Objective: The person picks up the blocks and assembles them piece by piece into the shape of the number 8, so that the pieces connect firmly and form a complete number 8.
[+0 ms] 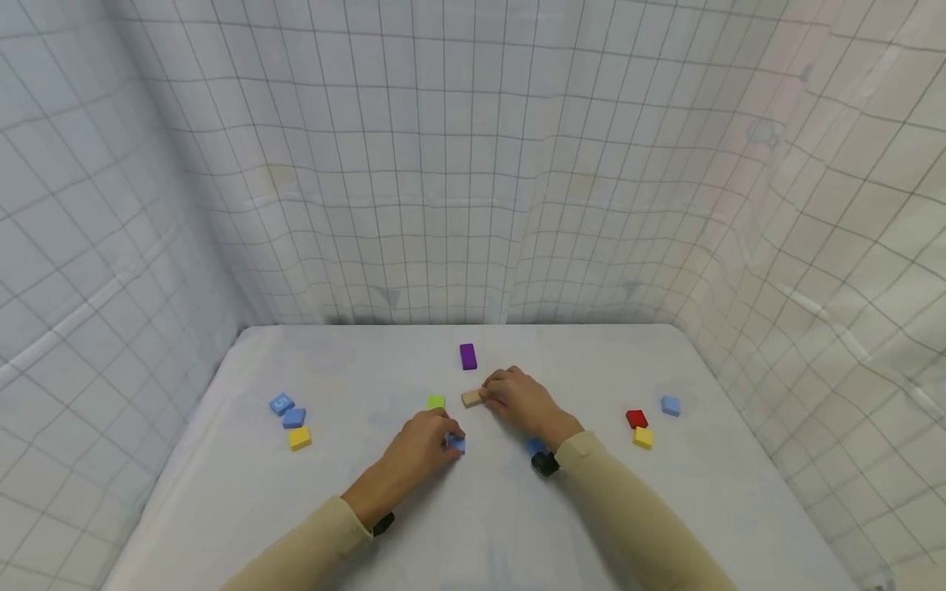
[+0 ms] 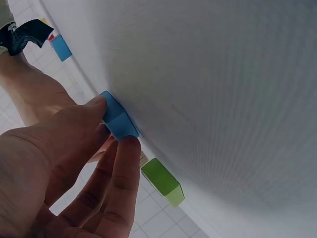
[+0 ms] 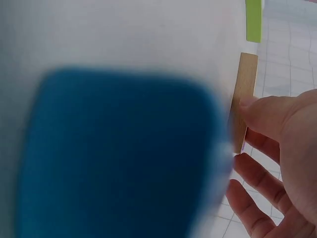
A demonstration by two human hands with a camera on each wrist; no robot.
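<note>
A small blue block (image 1: 456, 444) lies between the thumb and fingers of my left hand (image 1: 423, 443); in the left wrist view the thumb presses one end of this blue block (image 2: 119, 118) and a fingertip the other. Just beyond that hand is a lime green block (image 1: 436, 401). My right hand (image 1: 521, 402) pinches the right end of a plain wooden block (image 1: 471, 398). In the right wrist view its thumb lies on the wooden block's face (image 3: 243, 74), with a finger behind. Another blue block (image 1: 536, 447) sits under the right wrist, large and blurred in the right wrist view.
A purple block (image 1: 468, 356) stands farther back on the white table (image 1: 473, 525). At left are two blue blocks (image 1: 294, 418) and a yellow one (image 1: 299, 438). At right are a red block (image 1: 636, 419), a yellow block (image 1: 644, 437) and a blue block (image 1: 671, 405). Grid-patterned curtains (image 1: 473, 164) surround the table.
</note>
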